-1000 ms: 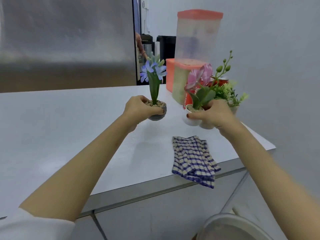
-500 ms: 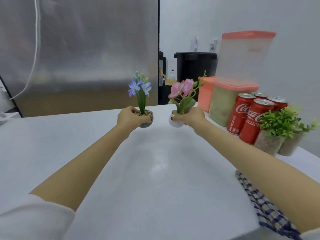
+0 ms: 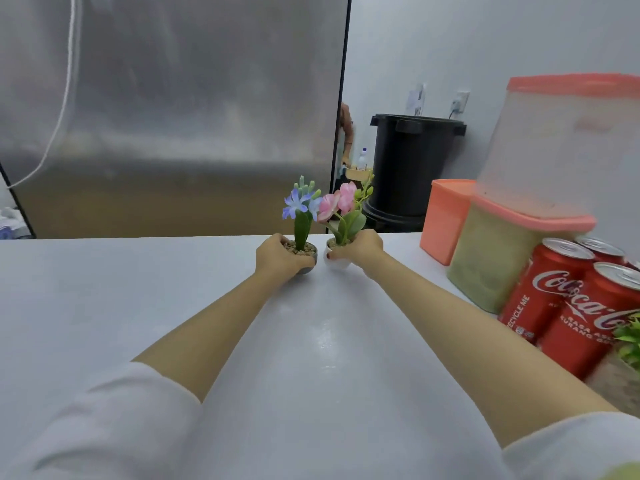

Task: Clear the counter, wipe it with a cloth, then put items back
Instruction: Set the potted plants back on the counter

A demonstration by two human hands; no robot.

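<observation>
My left hand (image 3: 277, 259) grips a small grey pot holding a blue artificial flower (image 3: 300, 216). Close beside it, my right hand (image 3: 360, 249) grips a small white pot with a pink artificial flower (image 3: 341, 211). Both pots sit low at the far edge of the white counter (image 3: 138, 306), nearly touching each other. Whether their bases rest on the surface is hidden by my fingers. The checked cloth is out of view.
Along the right side stand red Coca-Cola cans (image 3: 571, 306), stacked plastic containers with coral lids (image 3: 540, 188), a coral tub (image 3: 445, 220) and a green plant (image 3: 630, 341). A black bin (image 3: 412, 168) stands behind the counter. A steel panel (image 3: 173, 116) fills the back left.
Both hands carried the flower pots from the near right part of the counter to its far edge and brought them close together. The view swung left, and the cloth dropped out of sight.
</observation>
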